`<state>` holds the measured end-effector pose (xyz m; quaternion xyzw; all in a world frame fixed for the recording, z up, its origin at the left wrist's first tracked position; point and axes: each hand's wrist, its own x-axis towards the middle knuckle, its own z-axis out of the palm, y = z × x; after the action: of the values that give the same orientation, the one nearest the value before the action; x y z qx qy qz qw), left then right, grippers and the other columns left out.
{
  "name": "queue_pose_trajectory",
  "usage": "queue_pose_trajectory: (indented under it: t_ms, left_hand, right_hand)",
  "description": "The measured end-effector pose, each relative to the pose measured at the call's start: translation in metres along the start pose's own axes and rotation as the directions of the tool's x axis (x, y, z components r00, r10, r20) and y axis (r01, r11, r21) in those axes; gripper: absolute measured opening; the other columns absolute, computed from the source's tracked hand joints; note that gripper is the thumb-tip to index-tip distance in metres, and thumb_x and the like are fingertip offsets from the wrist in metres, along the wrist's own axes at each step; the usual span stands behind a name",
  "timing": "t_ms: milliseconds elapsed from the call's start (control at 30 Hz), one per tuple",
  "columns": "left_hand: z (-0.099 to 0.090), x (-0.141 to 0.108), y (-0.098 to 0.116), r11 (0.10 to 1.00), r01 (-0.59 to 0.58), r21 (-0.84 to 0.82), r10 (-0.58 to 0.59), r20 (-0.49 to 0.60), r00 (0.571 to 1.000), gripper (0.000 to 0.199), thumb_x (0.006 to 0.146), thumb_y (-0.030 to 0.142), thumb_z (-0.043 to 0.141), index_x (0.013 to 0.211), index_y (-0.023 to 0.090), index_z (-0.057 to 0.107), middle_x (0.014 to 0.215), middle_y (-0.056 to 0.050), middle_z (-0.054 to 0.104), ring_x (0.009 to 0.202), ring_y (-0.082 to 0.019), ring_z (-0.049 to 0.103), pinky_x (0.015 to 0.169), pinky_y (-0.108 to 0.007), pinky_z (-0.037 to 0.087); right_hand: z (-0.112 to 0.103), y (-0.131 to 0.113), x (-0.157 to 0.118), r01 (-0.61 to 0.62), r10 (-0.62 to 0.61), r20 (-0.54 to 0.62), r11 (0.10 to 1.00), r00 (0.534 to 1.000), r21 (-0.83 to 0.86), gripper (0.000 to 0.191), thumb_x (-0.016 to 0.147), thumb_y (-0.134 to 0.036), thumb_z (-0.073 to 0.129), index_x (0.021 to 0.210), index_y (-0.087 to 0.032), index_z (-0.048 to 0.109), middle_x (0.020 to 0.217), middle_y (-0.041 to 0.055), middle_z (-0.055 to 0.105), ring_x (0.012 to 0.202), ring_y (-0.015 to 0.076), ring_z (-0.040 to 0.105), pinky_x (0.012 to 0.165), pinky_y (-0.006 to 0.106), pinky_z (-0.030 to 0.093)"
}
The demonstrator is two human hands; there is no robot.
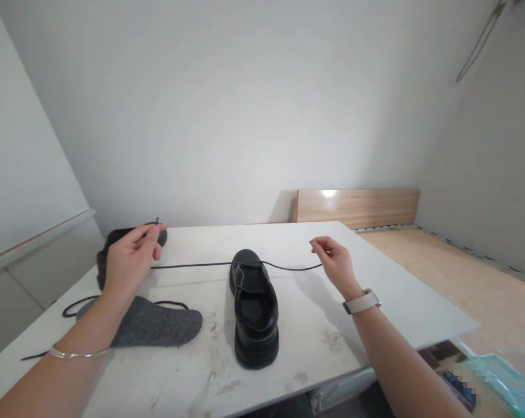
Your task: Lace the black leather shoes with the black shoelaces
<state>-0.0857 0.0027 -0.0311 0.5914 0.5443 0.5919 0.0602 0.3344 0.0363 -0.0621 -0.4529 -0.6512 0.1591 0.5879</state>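
A black shoe (256,342) stands upright on the white table, its heel toward me and its toe pointing away. A black shoelace (193,266) crosses the shoe's front and runs out to both sides. My left hand (136,249) pinches the lace's left end, with a short tip sticking up above the fingers. On the other side my right hand (334,264) is closed on the lace, which sags slightly there; its tip is hidden. Beneath my left forearm lies a grey insole (166,325). A second black shoe (103,264) is partly covered by my left hand.
Another black lace (173,302) lies loosely around the insole. Scuff marks show on the white table (388,302). A wooden board (358,208) leans at the wall behind. At the lower right, a clear greenish plastic container (497,377) sits below the table's edge.
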Motion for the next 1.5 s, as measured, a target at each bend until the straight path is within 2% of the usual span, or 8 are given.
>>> queue_pose_trajectory:
  t_ms: [100,200,267,600,800,1100,1300,1500]
  left_hand:
    - [0.011,-0.005,0.009,0.998,-0.014,0.059,0.009,0.084,0.996,0.029,0.088,0.047,0.061,0.094,0.022,0.076,0.067,0.002,0.069,0.053,-0.013,0.051,0.048,-0.022,0.036]
    - [0.027,-0.015,0.018,0.993,-0.108,0.044,0.095,0.231,0.968,0.031,0.087,0.047,0.060,0.091,0.022,0.077,0.094,-0.005,0.078,0.075,-0.020,0.066,0.062,-0.026,0.046]
    - [0.038,-0.024,0.023,0.988,-0.154,0.004,0.143,0.344,0.928,0.031,0.090,0.045,0.058,0.098,0.022,0.077,0.094,-0.006,0.079,0.077,-0.021,0.068,0.065,-0.028,0.048]
    - [0.068,-0.056,0.025,0.885,-0.457,0.090,0.343,0.538,0.770,0.019,0.094,0.021,0.054,0.092,0.019,0.073,0.083,-0.006,0.074,0.079,-0.022,0.067,0.072,-0.032,0.050]
    - [0.071,-0.057,0.027,0.780,-0.597,0.189,0.408,0.569,0.714,0.015,0.092,0.014,0.057,0.091,0.016,0.072,0.076,-0.006,0.071,0.074,-0.021,0.061,0.067,-0.032,0.047]
    - [0.074,-0.059,0.024,0.834,-0.543,0.103,0.445,0.457,0.770,0.012,0.090,0.015,0.065,0.091,0.017,0.076,0.089,-0.007,0.069,0.087,-0.022,0.056,0.079,-0.036,0.047]
    - [0.074,-0.058,0.025,0.963,-0.268,0.034,0.221,0.476,0.852,0.013,0.086,0.013,0.067,0.088,0.020,0.079,0.084,-0.005,0.067,0.086,-0.020,0.059,0.079,-0.032,0.047]
    - [0.078,-0.056,0.021,0.995,-0.092,0.034,0.064,0.489,0.870,0.015,0.087,0.027,0.065,0.087,0.021,0.079,0.078,-0.003,0.069,0.070,-0.018,0.060,0.064,-0.028,0.044]
  right_hand:
    - [0.026,-0.013,-0.004,0.009,-0.018,0.250,0.999,0.968,0.034,0.026,0.089,-0.042,0.062,0.093,-0.017,0.069,0.076,0.0062,0.071,0.070,0.0182,0.066,0.061,0.028,0.049]
    - [0.047,-0.020,-0.007,-0.018,-0.034,0.468,0.994,0.883,0.106,0.025,0.091,-0.040,0.060,0.097,-0.018,0.067,0.081,0.0067,0.073,0.075,0.0182,0.068,0.068,0.029,0.051]
    - [0.056,-0.020,-0.010,-0.055,-0.035,0.553,0.988,0.832,0.145,0.022,0.092,-0.039,0.060,0.095,-0.018,0.065,0.083,0.0069,0.073,0.078,0.0184,0.068,0.070,0.030,0.051]
    - [0.066,-0.022,-0.018,0.062,-0.074,0.558,0.997,0.827,0.041,0.012,0.093,-0.027,0.059,0.088,-0.019,0.067,0.079,0.0035,0.066,0.069,0.0159,0.056,0.064,0.029,0.044]
    - [0.065,-0.023,-0.017,0.222,-0.217,0.492,0.974,0.843,0.050,0.009,0.093,-0.024,0.063,0.087,-0.020,0.069,0.094,0.0069,0.063,0.094,0.0205,0.059,0.087,0.036,0.046]
    - [0.069,-0.021,-0.022,0.169,-0.167,0.471,0.985,0.866,0.037,0.010,0.092,-0.021,0.064,0.085,-0.019,0.071,0.085,0.0044,0.066,0.070,0.0149,0.054,0.065,0.029,0.044]
    - [0.068,-0.020,-0.026,0.175,-0.171,0.438,0.984,0.883,0.033,0.009,0.091,-0.020,0.066,0.086,-0.019,0.073,0.083,0.0039,0.066,0.069,0.0147,0.055,0.066,0.028,0.044]
    - [0.068,-0.022,-0.027,0.183,-0.176,0.424,0.983,0.888,0.023,0.009,0.091,-0.019,0.065,0.085,-0.018,0.072,0.079,0.0033,0.065,0.067,0.0145,0.054,0.066,0.028,0.044]
